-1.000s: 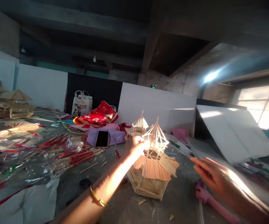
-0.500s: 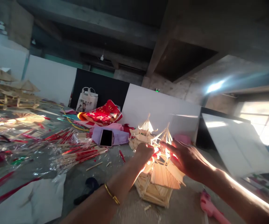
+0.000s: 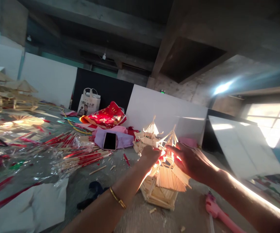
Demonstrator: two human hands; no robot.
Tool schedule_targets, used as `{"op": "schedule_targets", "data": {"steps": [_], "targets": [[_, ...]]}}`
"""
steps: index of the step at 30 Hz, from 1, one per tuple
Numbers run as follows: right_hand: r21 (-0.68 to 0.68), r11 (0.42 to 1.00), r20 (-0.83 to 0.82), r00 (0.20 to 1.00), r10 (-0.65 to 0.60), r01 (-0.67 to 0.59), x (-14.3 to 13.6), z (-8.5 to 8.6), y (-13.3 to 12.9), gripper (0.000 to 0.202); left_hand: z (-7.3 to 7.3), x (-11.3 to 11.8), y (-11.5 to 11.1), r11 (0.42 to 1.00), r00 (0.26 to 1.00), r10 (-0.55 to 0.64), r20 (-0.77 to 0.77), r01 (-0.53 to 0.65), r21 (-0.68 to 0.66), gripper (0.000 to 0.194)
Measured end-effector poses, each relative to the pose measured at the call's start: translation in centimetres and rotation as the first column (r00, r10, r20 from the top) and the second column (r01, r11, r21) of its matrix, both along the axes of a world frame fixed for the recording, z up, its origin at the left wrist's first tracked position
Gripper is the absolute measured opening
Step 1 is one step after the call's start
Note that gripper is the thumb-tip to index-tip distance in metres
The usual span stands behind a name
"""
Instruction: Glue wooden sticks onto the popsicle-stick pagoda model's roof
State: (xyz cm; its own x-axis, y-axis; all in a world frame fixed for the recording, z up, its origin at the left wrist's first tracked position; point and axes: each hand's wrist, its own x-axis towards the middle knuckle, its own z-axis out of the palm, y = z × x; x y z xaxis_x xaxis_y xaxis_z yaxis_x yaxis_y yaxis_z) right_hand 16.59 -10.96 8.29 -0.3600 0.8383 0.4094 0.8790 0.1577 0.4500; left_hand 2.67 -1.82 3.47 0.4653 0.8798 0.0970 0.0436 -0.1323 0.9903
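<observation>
A model pavilion (image 3: 170, 178) built of thin wooden sticks stands on the table, with a slatted lower roof and a pointed stick frame on top. Closed around the left side of its upper frame is my left hand (image 3: 151, 156), fingers curled and lit by strong glare. My right hand (image 3: 187, 158) grips the same upper part from the right, thumb and fingers drawn in. Glare and the hands hide the exact contact points. Just behind stands a second stick pavilion (image 3: 146, 137). A pink glue gun (image 3: 216, 210) lies to the right of my right hand.
Red-tipped sticks (image 3: 86, 157) and clear plastic wrap are spread at left. A phone (image 3: 110, 141) rests on purple cloth, near a red bag (image 3: 106, 116) and a white carrier bag (image 3: 88, 103). More stick pavilions (image 3: 20, 94) stand far left. Dark-handled scissors (image 3: 91, 194) lie near my left forearm.
The view has shifted slightly, so most things sit a little further left and higher. Both hands stay at the pavilion's upper frame, with hardly any change in grip.
</observation>
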Motion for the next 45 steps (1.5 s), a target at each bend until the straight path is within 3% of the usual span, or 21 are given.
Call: {"op": "schedule_targets", "data": {"steps": [20, 24, 26, 28, 31, 34, 45], "targets": [[0.001, 0.998, -0.029, 0.998, 0.057, -0.057, 0.0, 0.2, 0.0, 0.042, 0.4, -0.6, -0.4, 0.998, 0.999, 0.016, -0.051, -0.012, 0.061, 0.019], [0.054, 0.998, -0.217, 0.976, 0.033, -0.022, 0.5, 0.5, -1.0, 0.044, 1.0, -1.5, 0.4, 0.966, 0.987, 0.136, -0.081, -0.114, 0.231, 0.022], [0.082, 0.997, -0.366, 0.931, 0.015, 0.016, 0.7, 0.5, -1.4, 0.042, 1.6, -1.8, 0.9, 0.918, 0.973, 0.215, -0.082, -0.173, 0.358, 0.024], [0.075, 0.995, -0.498, 0.867, -0.018, 0.064, 0.9, 0.2, -1.6, 0.039, 2.3, -1.9, 1.4, 0.894, 0.973, 0.206, -0.100, -0.146, 0.423, 0.025], [0.021, 0.996, -0.623, 0.780, -0.056, 0.089, 1.2, -0.6, -1.5, 0.038, 3.2, -1.4, 1.9, 0.926, 0.984, 0.084, -0.157, -0.019, 0.377, 0.024], [0.009, 0.999, -0.678, 0.735, -0.032, 0.052, 1.3, -1.3, -1.2, 0.039, 4.0, -0.6, 2.1, 0.961, 0.975, 0.032, -0.220, 0.030, 0.275, 0.024], [0.083, 0.996, -0.681, 0.729, 0.065, -0.010, 1.4, -2.9, 0.0, 0.043, 4.5, 0.0, 1.6, 0.985, 0.970, -0.042, -0.238, 0.080, 0.151, 0.014]]}}
